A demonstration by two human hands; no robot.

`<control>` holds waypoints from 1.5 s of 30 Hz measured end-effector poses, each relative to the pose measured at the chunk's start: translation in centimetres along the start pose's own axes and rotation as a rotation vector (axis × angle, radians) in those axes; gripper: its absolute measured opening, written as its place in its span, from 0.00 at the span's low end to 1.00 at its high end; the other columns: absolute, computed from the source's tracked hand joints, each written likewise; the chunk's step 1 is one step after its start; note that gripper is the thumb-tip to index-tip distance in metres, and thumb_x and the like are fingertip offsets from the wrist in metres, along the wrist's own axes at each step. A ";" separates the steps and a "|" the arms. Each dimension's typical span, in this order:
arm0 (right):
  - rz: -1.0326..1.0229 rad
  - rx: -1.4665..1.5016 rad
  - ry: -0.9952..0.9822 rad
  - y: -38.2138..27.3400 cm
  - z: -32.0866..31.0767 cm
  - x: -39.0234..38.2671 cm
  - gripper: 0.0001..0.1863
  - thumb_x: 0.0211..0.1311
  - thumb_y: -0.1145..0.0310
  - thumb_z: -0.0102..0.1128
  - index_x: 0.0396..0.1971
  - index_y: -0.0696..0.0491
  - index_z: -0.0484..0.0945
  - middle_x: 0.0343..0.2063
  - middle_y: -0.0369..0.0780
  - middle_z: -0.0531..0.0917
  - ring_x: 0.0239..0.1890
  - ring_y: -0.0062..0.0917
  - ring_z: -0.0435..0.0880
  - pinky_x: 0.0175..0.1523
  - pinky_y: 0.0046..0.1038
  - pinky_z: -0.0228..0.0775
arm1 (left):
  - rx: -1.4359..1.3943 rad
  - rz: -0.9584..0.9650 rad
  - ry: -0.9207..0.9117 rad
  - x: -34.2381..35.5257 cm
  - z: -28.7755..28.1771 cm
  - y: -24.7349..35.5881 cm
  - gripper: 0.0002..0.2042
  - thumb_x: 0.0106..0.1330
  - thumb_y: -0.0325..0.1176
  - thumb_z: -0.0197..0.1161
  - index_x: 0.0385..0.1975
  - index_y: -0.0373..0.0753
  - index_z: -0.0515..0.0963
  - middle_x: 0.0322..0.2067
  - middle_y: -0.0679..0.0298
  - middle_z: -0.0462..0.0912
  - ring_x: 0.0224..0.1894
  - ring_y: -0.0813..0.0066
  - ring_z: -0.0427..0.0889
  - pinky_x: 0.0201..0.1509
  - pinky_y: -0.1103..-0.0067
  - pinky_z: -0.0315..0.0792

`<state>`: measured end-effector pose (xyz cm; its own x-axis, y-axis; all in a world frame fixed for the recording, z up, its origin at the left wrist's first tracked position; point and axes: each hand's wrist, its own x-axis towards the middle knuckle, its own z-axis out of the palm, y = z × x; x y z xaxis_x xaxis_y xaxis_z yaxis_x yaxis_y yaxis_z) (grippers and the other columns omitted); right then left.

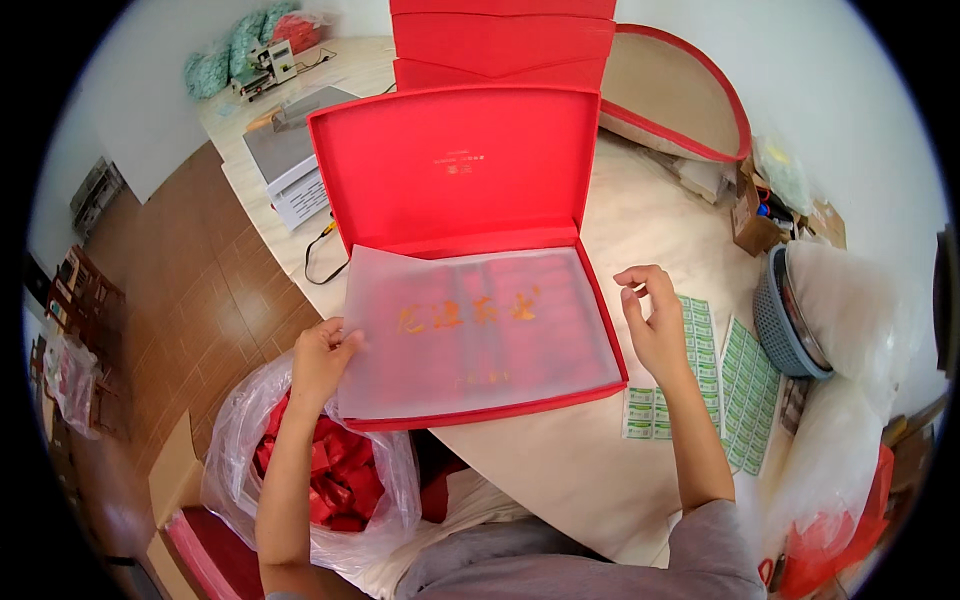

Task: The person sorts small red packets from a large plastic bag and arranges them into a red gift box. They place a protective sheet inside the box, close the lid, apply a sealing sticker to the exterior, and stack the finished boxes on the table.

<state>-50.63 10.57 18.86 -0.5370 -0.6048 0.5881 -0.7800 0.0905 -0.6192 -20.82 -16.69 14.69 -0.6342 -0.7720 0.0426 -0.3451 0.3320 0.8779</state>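
Observation:
A red box (450,170) lies on the table with its lid raised. A translucent sheet (470,350) with gold lettering covers its base, and red contents show dimly through it. My left hand (323,362) is closed at the sheet's left edge, gripping it by thumb and fingers. My right hand (655,325) is raised just right of the box, fingers curled but apart, with nothing in them.
Behind stand red boards (500,30), a round tray (660,75) and a machine (290,170) on the table (530,450). Sticker sheets (745,400), a grey basket (775,310) and a carton (755,220) lie right. A bag of red packets (330,470) sits lower left.

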 end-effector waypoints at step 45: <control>0.546 0.163 -0.399 6.8 0.7 -4.2 0.30 0.69 0.52 0.47 0.63 0.58 0.61 0.60 0.47 0.68 0.61 0.34 0.67 0.65 0.30 0.57 | -0.831 -0.031 -0.104 -9.1 3.1 -2.4 0.35 0.69 0.54 0.48 0.67 0.36 0.51 0.61 0.59 0.65 0.61 0.70 0.64 0.63 0.71 0.61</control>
<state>-53.45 13.16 11.85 -0.6550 -0.7542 -0.0469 -0.3568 0.3633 -0.8606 -16.40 -8.81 10.68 -0.7077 -0.7065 0.0046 0.2332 -0.2275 0.9455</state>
